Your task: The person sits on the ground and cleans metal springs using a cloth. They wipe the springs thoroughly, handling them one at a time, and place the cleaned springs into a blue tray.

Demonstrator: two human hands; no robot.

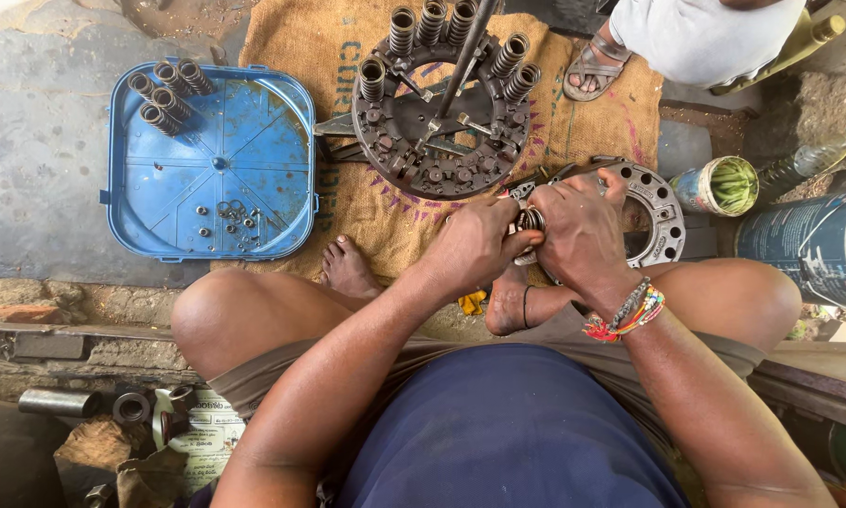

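I sit cross-legged on the ground. Both hands meet over my crossed feet around a small metal coil spring point(529, 222). My left hand point(477, 243) grips it from the left; my right hand point(581, 230), with bead bracelets at the wrist, clasps it from the right. Just beyond my hands a round clutch cover plate point(442, 141) lies on a burlap sack point(291, 38), with several springs point(401, 30) standing upright around its far rim and a long metal rod point(465, 52) leaning across it. A ring-shaped pressure plate point(665, 212) lies partly under my right hand.
A blue plastic tray point(216, 160) at left holds several springs point(166, 94) and small nuts. At right stand a tin of green grease point(721, 185), a bottle point(808, 158) and a blue drum point(813, 246). Another person's sandalled foot point(594, 64) is at the top. Metal sleeves point(61, 403) lie lower left.
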